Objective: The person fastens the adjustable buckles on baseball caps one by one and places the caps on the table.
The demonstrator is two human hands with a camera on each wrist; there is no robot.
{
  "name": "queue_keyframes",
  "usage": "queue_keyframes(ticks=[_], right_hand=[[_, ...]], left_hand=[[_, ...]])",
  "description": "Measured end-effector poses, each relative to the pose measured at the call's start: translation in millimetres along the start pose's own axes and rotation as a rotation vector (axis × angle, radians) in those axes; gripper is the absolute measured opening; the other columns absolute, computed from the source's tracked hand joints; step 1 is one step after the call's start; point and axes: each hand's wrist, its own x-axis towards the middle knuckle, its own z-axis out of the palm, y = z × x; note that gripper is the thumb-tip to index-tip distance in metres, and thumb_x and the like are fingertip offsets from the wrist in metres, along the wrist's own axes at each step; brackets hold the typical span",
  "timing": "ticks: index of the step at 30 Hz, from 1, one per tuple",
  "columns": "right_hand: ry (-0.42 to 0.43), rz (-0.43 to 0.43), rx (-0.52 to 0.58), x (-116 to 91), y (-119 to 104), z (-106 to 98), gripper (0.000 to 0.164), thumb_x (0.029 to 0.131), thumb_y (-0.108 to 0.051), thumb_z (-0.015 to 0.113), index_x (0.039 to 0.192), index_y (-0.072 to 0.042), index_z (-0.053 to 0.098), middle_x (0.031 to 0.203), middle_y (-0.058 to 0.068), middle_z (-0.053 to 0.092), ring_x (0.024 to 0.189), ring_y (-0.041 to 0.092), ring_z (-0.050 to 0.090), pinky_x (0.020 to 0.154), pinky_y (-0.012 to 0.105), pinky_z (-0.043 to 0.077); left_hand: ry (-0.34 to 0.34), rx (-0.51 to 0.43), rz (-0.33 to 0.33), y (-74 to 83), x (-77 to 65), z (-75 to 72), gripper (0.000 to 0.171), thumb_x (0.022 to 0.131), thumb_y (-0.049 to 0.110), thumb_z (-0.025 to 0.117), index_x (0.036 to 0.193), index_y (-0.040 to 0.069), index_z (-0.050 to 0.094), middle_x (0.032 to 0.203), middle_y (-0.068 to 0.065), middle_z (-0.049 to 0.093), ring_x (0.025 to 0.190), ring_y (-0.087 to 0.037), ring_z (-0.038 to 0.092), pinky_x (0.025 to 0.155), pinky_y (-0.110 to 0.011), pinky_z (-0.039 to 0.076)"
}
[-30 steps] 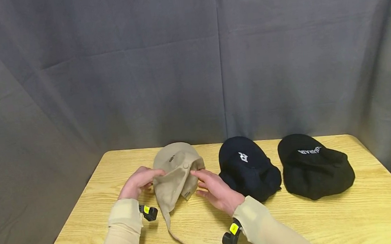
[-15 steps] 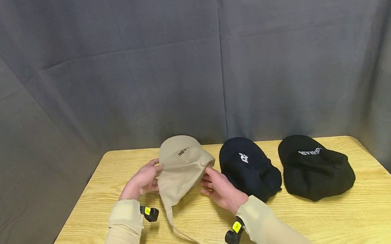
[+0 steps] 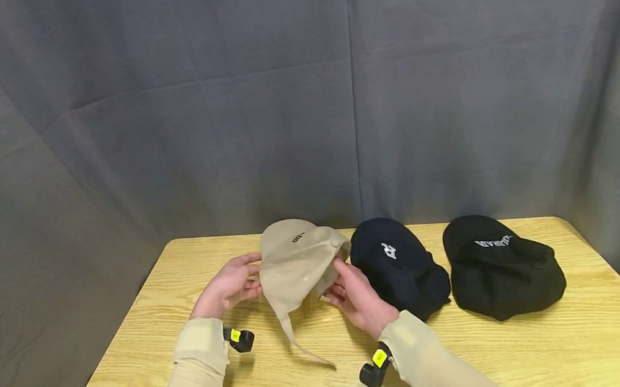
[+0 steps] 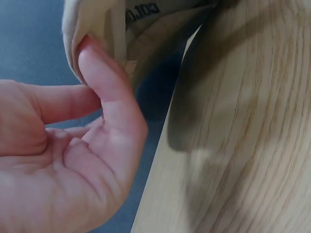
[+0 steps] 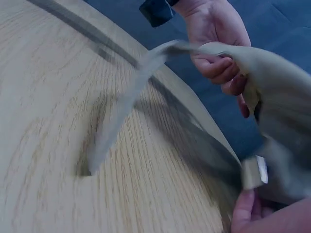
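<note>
A beige baseball cap (image 3: 294,266) with dark lettering on its front is held up between both hands, brim toward the curtain. At its left edge my left hand (image 3: 233,286) pinches the cap's rim; the left wrist view shows a fingertip inside the rim and the thumb outside. My right hand (image 3: 360,297) grips the cap's back right side, close to a metal buckle (image 5: 255,173) on a short strap end. From the near side a long loose strap (image 3: 305,350) hangs down, its end close over the table. Lettering inside the cap shows in the left wrist view.
To the right lies a navy cap (image 3: 402,281) with a white letter, close to my right hand. A black cap (image 3: 503,277) with light lettering lies farther right. Both rest on the wooden table (image 3: 599,346), and a grey curtain (image 3: 303,125) hangs behind its back edge.
The beige cap has moved right and has been lifted and turned, its strap swinging right with it. Both hands have shifted slightly right. The navy and black caps stay put.
</note>
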Motion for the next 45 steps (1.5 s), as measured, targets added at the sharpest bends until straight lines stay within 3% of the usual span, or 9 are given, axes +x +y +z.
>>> queue_keyframes(ticks=[5,12,16,21,28,33,37,41,45], right_hand=[[0.091,0.005,0.06,-2,-6,1,0.027,0.085,-0.024,0.069,0.098,-0.003,0.057,0.088,0.002,0.059,0.072,0.015,0.053,0.073,0.029,0.043],[0.114,-0.008,0.12,-8,-20,3,0.034,0.084,-0.026,0.071,0.105,-0.004,0.056,0.095,0.004,0.056,0.076,0.019,0.051,0.092,0.041,0.039],[0.124,-0.015,0.148,-11,-28,7,0.043,0.081,-0.032,0.073,0.109,-0.004,0.056,0.097,0.006,0.055,0.08,0.02,0.056,0.092,0.04,0.041],[0.117,-0.021,0.1,-16,-33,10,0.051,0.081,-0.037,0.072,0.114,-0.005,0.05,0.102,0.007,0.05,0.082,0.021,0.055,0.083,0.034,0.044],[0.084,-0.023,0.116,-18,-35,10,0.036,0.087,-0.043,0.063,0.094,-0.01,0.051,0.087,0.004,0.055,0.082,0.022,0.055,0.075,0.031,0.044],[0.078,-0.028,0.133,-21,-39,12,0.031,0.092,-0.038,0.057,0.107,-0.01,0.055,0.094,0.003,0.056,0.08,0.018,0.053,0.072,0.028,0.043],[0.097,-0.065,0.089,-23,-45,15,0.028,0.093,-0.026,0.059,0.114,-0.008,0.052,0.097,0.004,0.054,0.08,0.016,0.053,0.071,0.026,0.044],[0.099,-0.114,0.046,-25,-52,16,0.032,0.092,-0.017,0.061,0.119,-0.006,0.049,0.099,0.007,0.055,0.079,0.015,0.055,0.068,0.025,0.045],[0.089,-0.146,0.048,-26,-56,16,0.03,0.092,-0.015,0.06,0.118,-0.007,0.048,0.099,0.008,0.055,0.077,0.016,0.055,0.065,0.024,0.045]], left_hand=[[0.052,-0.058,-0.006,-1.7,2.5,0.2,0.035,0.101,0.013,0.041,0.131,-0.004,0.045,0.096,-0.01,0.056,0.063,-0.012,0.056,0.066,-0.026,0.052],[0.033,-0.151,0.061,-2.0,5.3,2.8,0.031,0.099,0.031,0.048,0.11,0.002,0.048,0.088,-0.005,0.05,0.066,-0.013,0.051,0.067,-0.026,0.047],[-0.043,-0.151,0.147,-1.7,6.3,6.5,0.041,0.094,0.028,0.057,0.123,0.003,0.043,0.09,-0.004,0.052,0.069,-0.013,0.05,0.068,-0.026,0.046],[-0.114,-0.14,0.214,-0.6,5.8,11.8,0.055,0.089,0.012,0.064,0.134,-0.001,0.035,0.096,-0.004,0.055,0.073,-0.011,0.049,0.066,-0.023,0.044],[-0.006,-0.147,0.231,-0.7,6.6,12.8,0.019,0.095,0.014,0.056,0.105,-0.001,0.053,0.079,-0.002,0.054,0.067,-0.011,0.051,0.063,-0.022,0.046],[0.055,-0.15,0.222,2.7,3.9,13.9,0.026,0.096,0.032,0.053,0.108,0.009,0.055,0.082,-0.001,0.057,0.07,-0.013,0.055,0.066,-0.026,0.045],[-0.002,-0.226,0.249,9.2,-1.8,15.4,0.036,0.091,0.04,0.059,0.113,0.012,0.054,0.092,-0.002,0.065,0.08,-0.015,0.06,0.074,-0.032,0.044],[-0.065,-0.231,0.323,13.7,-4.0,16.6,0.042,0.089,0.033,0.065,0.12,0.009,0.051,0.112,-0.011,0.063,0.095,-0.019,0.06,0.079,-0.034,0.045],[-0.014,-0.179,0.37,13.7,-2.8,19.5,0.035,0.087,0.024,0.068,0.116,0.007,0.056,0.112,-0.015,0.061,0.093,-0.019,0.056,0.076,-0.03,0.045]])
